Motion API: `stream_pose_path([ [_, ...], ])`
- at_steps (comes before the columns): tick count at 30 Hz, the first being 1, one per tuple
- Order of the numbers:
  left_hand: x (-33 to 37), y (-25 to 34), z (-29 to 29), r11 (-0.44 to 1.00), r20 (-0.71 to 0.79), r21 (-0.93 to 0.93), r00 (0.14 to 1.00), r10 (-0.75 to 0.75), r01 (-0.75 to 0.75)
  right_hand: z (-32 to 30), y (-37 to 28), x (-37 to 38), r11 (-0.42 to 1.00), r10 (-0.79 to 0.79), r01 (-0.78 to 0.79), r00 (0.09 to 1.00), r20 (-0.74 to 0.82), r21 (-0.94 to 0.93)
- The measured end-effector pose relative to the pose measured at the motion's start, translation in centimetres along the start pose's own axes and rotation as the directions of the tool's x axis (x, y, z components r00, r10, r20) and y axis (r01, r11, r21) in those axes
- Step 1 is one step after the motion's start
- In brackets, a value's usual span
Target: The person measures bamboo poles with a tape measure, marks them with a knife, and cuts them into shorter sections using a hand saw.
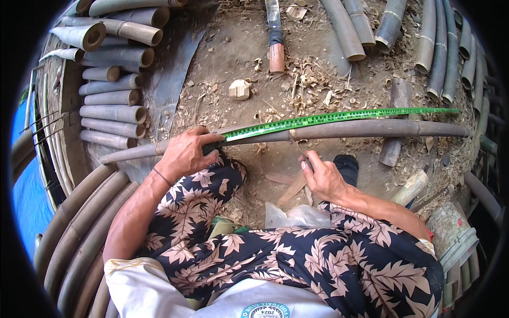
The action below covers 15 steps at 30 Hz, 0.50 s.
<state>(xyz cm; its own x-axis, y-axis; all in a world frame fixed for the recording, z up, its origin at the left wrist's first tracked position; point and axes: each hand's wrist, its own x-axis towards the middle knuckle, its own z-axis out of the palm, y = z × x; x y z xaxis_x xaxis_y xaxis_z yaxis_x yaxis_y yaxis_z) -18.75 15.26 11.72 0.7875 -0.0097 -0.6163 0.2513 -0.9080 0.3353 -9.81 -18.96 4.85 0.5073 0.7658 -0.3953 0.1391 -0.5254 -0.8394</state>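
A long bamboo pole (366, 129) lies crosswise in front of me, passing over my left thigh. Along its far side stretches a green tape measure (339, 118), pulled out to the right. My left hand (184, 152) is closed around the tape's near end, over the pole; part of a dark case shows under its fingers. My right hand (324, 177) is pinched on a thin, pointed tool (298, 146), whose tip reaches the pole's near edge below the tape. Its exact kind is hidden by the fingers.
A bamboo crosspiece (391, 151) lies beneath the pole. Beyond are a wooden-handled blade (276, 53), a wood block (239, 89) and scattered shavings. Cut bamboo pieces (112, 114) are stacked left, poles (437, 47) right. A bucket (458, 241) stands near right; a plastic bag (298, 215) lies between my legs.
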Motion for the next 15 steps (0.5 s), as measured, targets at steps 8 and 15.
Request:
stream_pose_path([
  [8,0.5,0.1,-0.9,0.997,-0.050,-0.050,0.997,0.064,-0.066,0.3,0.0,-0.2,0.999,0.013,-0.014,1.000,0.024,0.036],
  [15,0.6,1.9,-2.0,0.988,-0.128,-0.137,0.990,0.050,-0.067,0.5,1.2,-0.5,0.997,-0.028,0.019,0.992,0.125,0.073],
])
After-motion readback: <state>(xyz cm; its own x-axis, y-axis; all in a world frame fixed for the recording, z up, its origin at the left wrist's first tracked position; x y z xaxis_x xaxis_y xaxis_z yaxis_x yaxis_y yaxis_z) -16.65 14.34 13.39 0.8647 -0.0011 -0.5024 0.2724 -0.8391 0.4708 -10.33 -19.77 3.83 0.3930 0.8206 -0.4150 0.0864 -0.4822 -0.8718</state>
